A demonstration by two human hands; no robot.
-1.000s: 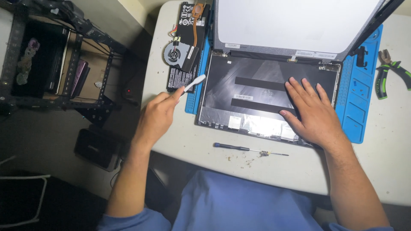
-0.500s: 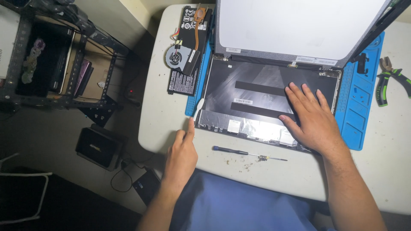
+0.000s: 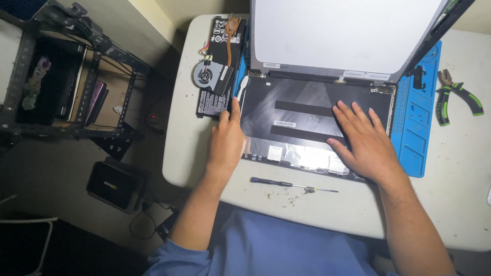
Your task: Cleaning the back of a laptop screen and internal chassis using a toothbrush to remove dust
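Two bare hands on opened laptop base, dark glossy sheet, flat on blue ribbed mat. Right hand flat on sheet, fingers spread, gripping nothing. Left hand at base's left edge, fingers loosely extended beside white plastic pry tool; grip unclear. Nearby: black battery with white label, round fan, copper heatpipe. Slim screwdriver on white table; green-handled pliers right.

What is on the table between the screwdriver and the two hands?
In the head view, the laptop base's front edge runs between the screwdriver and both the left hand and right hand, then bare white table.
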